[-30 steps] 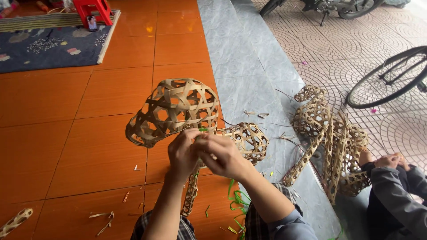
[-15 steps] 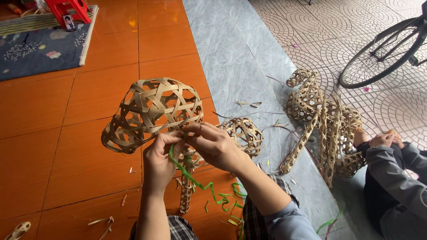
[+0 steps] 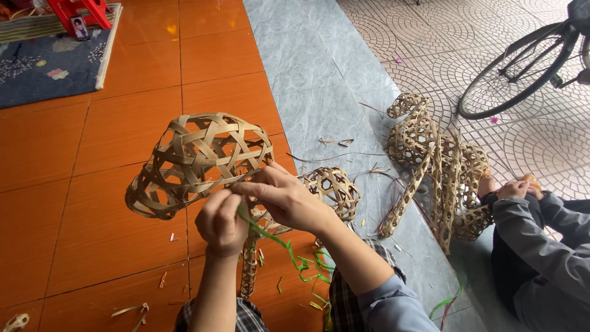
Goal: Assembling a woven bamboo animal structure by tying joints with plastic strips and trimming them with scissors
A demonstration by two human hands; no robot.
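Change: since half a second ago your hands have shifted right and slightly lower in view, the basket with them; a green strip that trailed loosely below your hands now runs taut from your fingers down to your lap.
Basket: your open-weave bamboo basket [image 3: 200,161] is held up off the floor, dome side up and tilted, its rim toward your hands.
Left hand: your left hand [image 3: 222,221] is closed in a fist at the basket's lower rim; its grip is tight, but what it pinches is hidden by the fingers.
Right hand: your right hand [image 3: 284,200] lies over the left, fingers nearly closed on a flat bamboo strip at the rim; thumb and forefinger meet there.
Green strip: the green strip [image 3: 289,251] leaves the meeting point of both hands and curls down to your lap; which hand holds it cannot be told.
Second piece: a smaller woven piece [image 3: 335,190] sits just behind your right wrist, with a narrow woven band [image 3: 249,276] hanging below your hands.
Floor: orange tiles [image 3: 74,184] carry scattered bamboo scraps; a grey strip [image 3: 319,92] runs beside them.
Co-worker: another person's hands [image 3: 513,187] rest at a tangle of woven rings [image 3: 436,166] to your right, well apart from yours.
Surroundings: a bicycle wheel [image 3: 522,74] stands on the patterned paving, a blue rug [image 3: 43,67] lies top left.
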